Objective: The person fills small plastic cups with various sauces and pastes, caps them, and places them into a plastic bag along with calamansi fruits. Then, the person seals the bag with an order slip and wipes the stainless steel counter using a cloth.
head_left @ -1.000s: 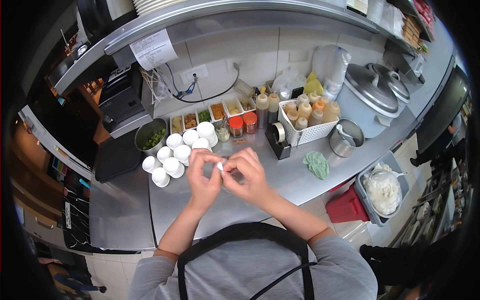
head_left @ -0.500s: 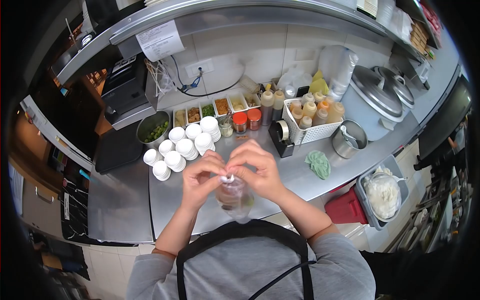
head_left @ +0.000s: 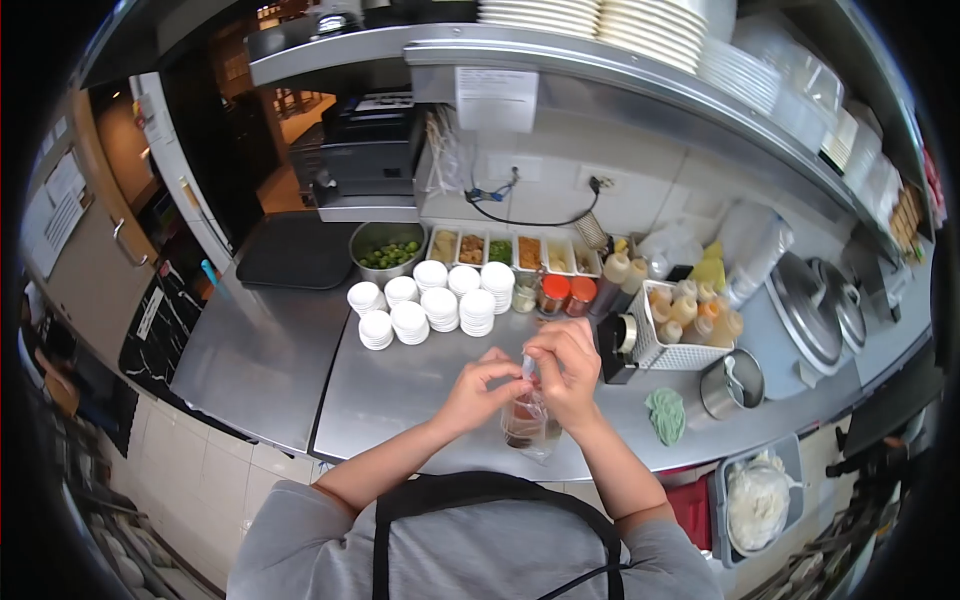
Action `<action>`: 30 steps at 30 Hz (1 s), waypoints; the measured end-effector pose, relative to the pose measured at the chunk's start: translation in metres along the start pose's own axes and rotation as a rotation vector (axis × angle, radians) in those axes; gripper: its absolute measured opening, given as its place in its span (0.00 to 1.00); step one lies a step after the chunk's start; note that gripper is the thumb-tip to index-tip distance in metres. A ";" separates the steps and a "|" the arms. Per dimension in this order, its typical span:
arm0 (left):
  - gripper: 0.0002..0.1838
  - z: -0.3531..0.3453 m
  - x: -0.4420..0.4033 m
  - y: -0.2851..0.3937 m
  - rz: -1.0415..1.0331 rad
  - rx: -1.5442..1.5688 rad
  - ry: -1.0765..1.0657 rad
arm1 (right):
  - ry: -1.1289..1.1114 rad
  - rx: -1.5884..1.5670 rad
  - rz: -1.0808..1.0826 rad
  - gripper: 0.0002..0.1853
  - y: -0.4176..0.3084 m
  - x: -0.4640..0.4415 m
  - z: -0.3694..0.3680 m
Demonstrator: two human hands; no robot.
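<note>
A clear plastic bag [head_left: 530, 425] with something brownish inside hangs below my hands over the front of the steel counter [head_left: 390, 400]. My left hand [head_left: 482, 394] pinches the gathered neck of the bag from the left. On the right, my right hand [head_left: 567, 372] grips the top of the neck, its fingers bent around the twisted plastic. Stacks of small white cups [head_left: 440, 308] stand beyond my left hand, and two red-lidded jars [head_left: 555, 292] are behind my right hand.
Behind the cups are a bowl of green limes [head_left: 388, 252] and a row of topping trays [head_left: 500, 250]. To the right stand a tape dispenser [head_left: 618, 345], a white basket of sauce bottles [head_left: 690, 355], a green cloth [head_left: 666, 415] and a metal pot [head_left: 732, 385].
The view has swung left. Both hands have shifted right along with the bag, and my right hand now sits higher on its neck. The bag came into sight below the hands.
</note>
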State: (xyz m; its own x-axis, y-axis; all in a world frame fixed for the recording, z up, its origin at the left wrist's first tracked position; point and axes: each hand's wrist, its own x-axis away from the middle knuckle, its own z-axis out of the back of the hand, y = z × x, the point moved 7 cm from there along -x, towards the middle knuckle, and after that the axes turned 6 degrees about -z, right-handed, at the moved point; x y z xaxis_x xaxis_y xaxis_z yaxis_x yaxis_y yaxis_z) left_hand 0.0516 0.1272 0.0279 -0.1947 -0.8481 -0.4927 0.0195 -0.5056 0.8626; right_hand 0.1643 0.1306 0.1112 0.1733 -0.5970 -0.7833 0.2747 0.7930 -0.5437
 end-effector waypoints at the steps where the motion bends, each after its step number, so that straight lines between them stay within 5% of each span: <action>1: 0.06 0.008 0.003 -0.003 0.011 -0.089 0.037 | -0.014 -0.019 -0.028 0.03 0.008 0.001 -0.008; 6: 0.07 0.056 0.026 -0.062 0.090 -0.261 0.182 | -0.185 0.036 -0.080 0.03 0.040 -0.016 -0.046; 11: 0.08 0.100 0.050 -0.142 0.161 -0.468 0.343 | 0.033 0.088 -0.016 0.14 0.036 -0.107 -0.027; 15: 0.09 0.115 0.074 -0.187 0.066 -0.585 0.401 | 0.241 0.006 0.082 0.10 0.032 -0.175 -0.021; 30: 0.20 0.106 0.048 -0.177 0.105 -0.695 0.106 | 0.205 -0.359 -0.268 0.06 0.066 -0.137 -0.008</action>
State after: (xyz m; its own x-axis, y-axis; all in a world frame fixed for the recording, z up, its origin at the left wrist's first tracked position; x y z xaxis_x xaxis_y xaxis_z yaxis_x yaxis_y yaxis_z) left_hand -0.0651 0.1925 -0.1359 -0.0619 -0.8911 -0.4497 0.6608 -0.3742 0.6506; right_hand 0.1513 0.2658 0.1796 -0.0590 -0.7784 -0.6250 -0.0655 0.6277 -0.7757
